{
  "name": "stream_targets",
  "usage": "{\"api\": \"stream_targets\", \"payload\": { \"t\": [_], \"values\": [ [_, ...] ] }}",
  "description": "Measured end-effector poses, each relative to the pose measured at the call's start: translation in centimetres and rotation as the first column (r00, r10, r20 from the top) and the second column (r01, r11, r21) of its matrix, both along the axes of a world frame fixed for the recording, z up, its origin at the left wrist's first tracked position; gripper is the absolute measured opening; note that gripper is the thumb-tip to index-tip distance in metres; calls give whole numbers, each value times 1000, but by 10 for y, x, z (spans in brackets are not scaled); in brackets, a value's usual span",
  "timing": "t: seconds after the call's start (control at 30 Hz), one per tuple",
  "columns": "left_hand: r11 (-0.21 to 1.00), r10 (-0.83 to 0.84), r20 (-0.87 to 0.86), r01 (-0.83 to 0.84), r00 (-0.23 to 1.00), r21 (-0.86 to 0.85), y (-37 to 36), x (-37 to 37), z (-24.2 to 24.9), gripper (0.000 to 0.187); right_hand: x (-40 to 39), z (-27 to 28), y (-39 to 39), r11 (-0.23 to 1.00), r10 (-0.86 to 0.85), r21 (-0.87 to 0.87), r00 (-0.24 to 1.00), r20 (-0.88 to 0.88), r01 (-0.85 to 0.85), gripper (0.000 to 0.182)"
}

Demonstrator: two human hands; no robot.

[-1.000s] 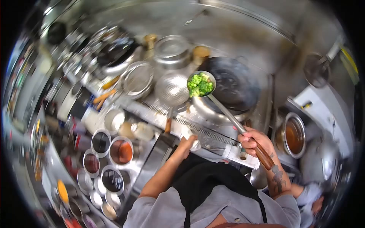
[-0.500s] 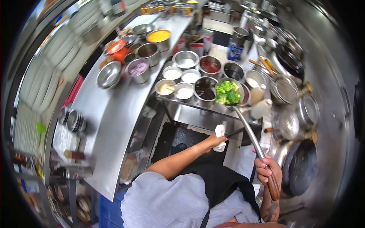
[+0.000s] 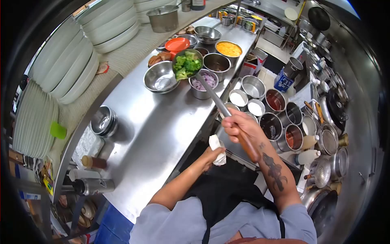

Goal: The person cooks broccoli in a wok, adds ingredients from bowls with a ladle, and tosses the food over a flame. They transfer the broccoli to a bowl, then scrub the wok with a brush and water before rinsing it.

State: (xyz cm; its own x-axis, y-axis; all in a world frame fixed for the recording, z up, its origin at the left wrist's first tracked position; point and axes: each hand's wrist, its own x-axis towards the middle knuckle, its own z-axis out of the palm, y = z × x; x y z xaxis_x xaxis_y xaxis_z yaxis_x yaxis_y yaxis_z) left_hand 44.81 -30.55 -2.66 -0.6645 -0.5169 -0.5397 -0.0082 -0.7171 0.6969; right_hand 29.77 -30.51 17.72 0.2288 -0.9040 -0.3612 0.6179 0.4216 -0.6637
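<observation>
Two hands are seen in the lower centre of the frame. The right hand (image 3: 237, 127) is closed around the wooden handle of a long ladle (image 3: 211, 94), whose shaft runs up and left across the frame. The ladle's bowl is filled with broccoli (image 3: 187, 64) and is held above the steel counter (image 3: 150, 134), just over the rims of an empty steel bowl (image 3: 161, 77) and a bowl of chopped red onion (image 3: 203, 82). The left hand (image 3: 213, 153) is clenched on a white cloth (image 3: 216, 143), held at the counter's near edge, just below the right hand. An orange dish (image 3: 177, 44) and a bowl of yellow sauce (image 3: 228, 49) are noted further up. Round seasoning pots (image 3: 271, 122) are grouped at centre right. Stacked white plates (image 3: 61, 69) are ranged along the upper left.
</observation>
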Motion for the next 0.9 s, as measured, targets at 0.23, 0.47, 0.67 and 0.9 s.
{"api": "stream_targets", "payload": {
  "t": [0.23,0.47,0.67,0.9],
  "values": [
    [986,156,-36,-153,987,65,-44,43,19,27,54,-38,-112,993,118,29,928,-353,-115,26],
    [987,122,54,-126,991,100,-61,76,14,43,71,-90,-145,960,-96,-240,633,-768,-146,71],
    [991,99,60,-104,993,81,-69,81,20,44,68,-84,-141,847,-337,-449,366,-867,-285,67],
    [997,27,31,-30,999,77,-59,63,18,43,59,-46,-116,991,-106,65,987,-117,114,10]
  ]
}}
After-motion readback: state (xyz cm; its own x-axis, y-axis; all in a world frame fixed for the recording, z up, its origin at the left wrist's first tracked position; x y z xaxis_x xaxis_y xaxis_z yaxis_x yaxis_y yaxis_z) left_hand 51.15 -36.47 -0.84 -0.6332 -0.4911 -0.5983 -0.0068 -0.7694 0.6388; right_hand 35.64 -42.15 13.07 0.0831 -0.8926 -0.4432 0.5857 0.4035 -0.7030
